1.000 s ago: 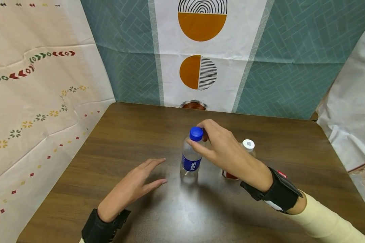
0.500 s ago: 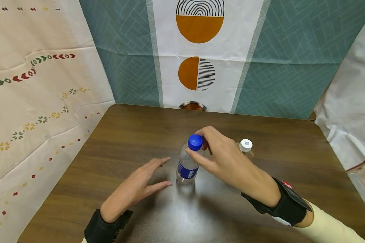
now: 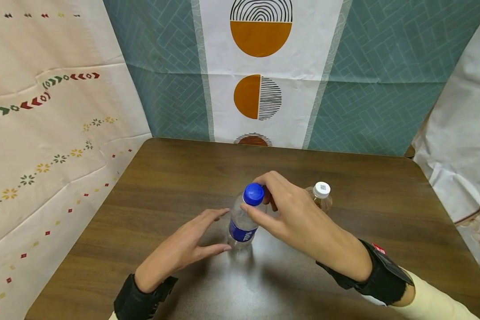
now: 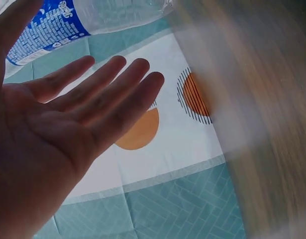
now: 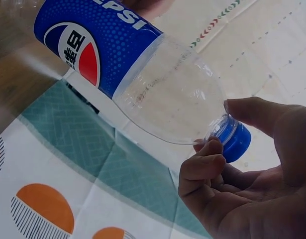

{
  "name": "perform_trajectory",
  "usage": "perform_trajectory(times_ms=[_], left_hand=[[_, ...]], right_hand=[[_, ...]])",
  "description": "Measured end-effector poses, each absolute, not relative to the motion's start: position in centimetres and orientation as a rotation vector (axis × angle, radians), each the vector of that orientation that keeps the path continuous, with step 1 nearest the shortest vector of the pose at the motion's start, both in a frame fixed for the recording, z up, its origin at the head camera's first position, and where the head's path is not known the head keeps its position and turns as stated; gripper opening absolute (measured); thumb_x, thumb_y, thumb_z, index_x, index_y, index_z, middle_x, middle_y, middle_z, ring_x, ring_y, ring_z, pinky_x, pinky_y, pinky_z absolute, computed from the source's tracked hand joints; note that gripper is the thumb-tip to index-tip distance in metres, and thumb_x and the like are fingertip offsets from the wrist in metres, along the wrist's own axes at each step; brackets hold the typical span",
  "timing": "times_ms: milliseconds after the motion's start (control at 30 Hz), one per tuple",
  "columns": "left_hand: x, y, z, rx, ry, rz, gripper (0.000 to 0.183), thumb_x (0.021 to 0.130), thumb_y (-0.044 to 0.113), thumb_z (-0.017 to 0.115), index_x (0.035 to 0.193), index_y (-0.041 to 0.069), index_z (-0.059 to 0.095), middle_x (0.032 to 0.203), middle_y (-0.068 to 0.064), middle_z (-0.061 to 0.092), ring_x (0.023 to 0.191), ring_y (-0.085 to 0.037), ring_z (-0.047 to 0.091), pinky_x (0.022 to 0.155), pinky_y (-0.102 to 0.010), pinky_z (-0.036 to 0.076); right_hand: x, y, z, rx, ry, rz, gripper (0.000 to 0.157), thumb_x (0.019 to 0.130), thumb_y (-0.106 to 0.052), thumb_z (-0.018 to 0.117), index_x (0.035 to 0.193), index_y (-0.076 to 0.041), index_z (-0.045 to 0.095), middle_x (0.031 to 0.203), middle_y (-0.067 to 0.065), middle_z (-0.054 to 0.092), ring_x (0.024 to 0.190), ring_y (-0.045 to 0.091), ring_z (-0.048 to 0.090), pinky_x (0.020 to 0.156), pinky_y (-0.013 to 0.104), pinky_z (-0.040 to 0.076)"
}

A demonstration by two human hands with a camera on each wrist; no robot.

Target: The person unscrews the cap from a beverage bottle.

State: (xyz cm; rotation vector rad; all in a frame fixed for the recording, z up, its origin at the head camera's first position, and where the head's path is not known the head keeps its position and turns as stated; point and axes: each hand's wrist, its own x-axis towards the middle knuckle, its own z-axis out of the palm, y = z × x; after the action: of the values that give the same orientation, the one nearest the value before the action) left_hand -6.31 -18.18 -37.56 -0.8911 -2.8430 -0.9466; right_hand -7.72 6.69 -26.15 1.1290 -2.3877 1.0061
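A clear plastic Pepsi bottle (image 3: 242, 232) with a blue label and a blue cap (image 3: 254, 194) stands near the middle of the table. My right hand (image 3: 294, 209) pinches its neck just under the cap; the thumb and curled fingers show on either side of the neck in the right wrist view. My left hand (image 3: 186, 240) is spread beside the bottle's left side, its fingertips close to the label. In the left wrist view its palm and straight fingers (image 4: 120, 107) hold nothing, with the bottle (image 4: 115, 15) passing behind the thumb.
A second clear bottle with a white cap (image 3: 322, 190) stands behind my right forearm, its lower part hidden. The brown wooden table (image 3: 192, 173) ends at a teal and white patterned cloth (image 3: 168, 102) at the back. Pale cloths hang on both sides.
My right hand and the Pepsi bottle have moved a little left and nearer to me. My left hand has edged right, closing the gap to the bottle.
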Motion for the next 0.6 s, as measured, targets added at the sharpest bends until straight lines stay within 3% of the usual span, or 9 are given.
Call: perform_trajectory(times_ms=[300,600], left_hand=[[-6.3,-17.5,-37.5,-0.897,-2.850,-1.074,0.078,0.081,0.056,0.063,0.142,0.018,0.036,0.135,-0.001,0.046,0.117,-0.018,0.049,0.091,-0.042,0.049],[-6.4,-16.7,-37.4,-0.939,-2.739,-1.179,0.071,0.079,0.053,0.067,0.139,0.025,0.039,0.129,0.009,0.051,0.116,-0.007,0.048,0.093,-0.040,0.048]], right_hand=[[-7.3,6.7,-26.1,1.126,-2.374,1.050,0.025,0.084,-0.020,0.069,0.099,-0.006,0.055,0.088,-0.002,0.052,0.069,0.006,0.048,0.056,0.023,0.050],[-6.8,6.8,-26.0,1.131,-2.361,1.091,0.024,0.084,-0.019,0.070,0.099,-0.008,0.056,0.087,-0.004,0.052,0.070,0.006,0.049,0.056,0.022,0.049]])
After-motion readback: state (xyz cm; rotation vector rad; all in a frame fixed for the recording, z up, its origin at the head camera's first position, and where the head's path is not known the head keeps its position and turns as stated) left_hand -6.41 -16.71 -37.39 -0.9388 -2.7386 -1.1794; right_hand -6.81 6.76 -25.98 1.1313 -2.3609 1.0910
